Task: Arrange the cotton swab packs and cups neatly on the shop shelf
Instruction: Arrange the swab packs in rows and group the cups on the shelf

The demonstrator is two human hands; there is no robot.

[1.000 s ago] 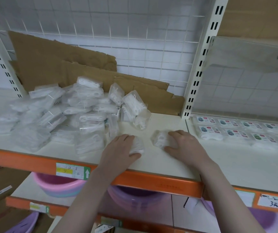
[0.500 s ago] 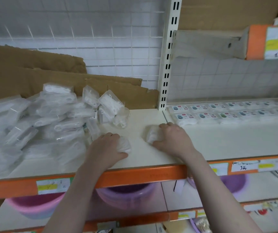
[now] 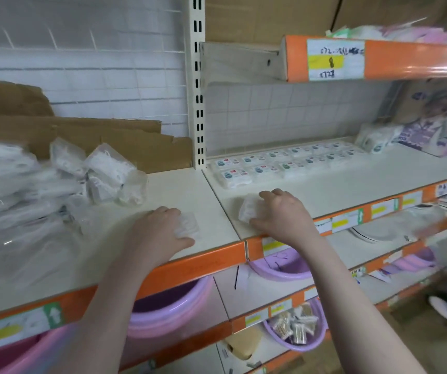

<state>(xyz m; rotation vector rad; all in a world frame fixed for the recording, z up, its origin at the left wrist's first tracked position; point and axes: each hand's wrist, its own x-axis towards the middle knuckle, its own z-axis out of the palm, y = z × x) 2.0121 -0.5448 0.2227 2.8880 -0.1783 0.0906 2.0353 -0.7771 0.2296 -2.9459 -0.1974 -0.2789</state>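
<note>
Main risk: the loose heap of swab packs at left of frame sits jumbled and leaning, a few upright packs at its right edge near the left hand. A sideways sweep of that forearm would likely knock them over or off the shelf edge.

Second risk: both packs in hand are close to the front lip, clear slippery plastic; a loose hold probably lets one slide off into the purple basins below.

Third: the tidy row of labelled packs, centre-right, is just behind the right hand; pushing in too fast could shunt that row crooked.

Left hand, centre frame: palm down, fingers curled over a small clear pack, thumb along the near side, pack on the shelf board.

Right hand, right of the shelf joint: knuckles up, fingers and thumb wrapped round another small pack, pack touching the board. Both forearms reach up from the bottom of frame.

No cups identifiable; blur hides detail at far left and far right.
</note>
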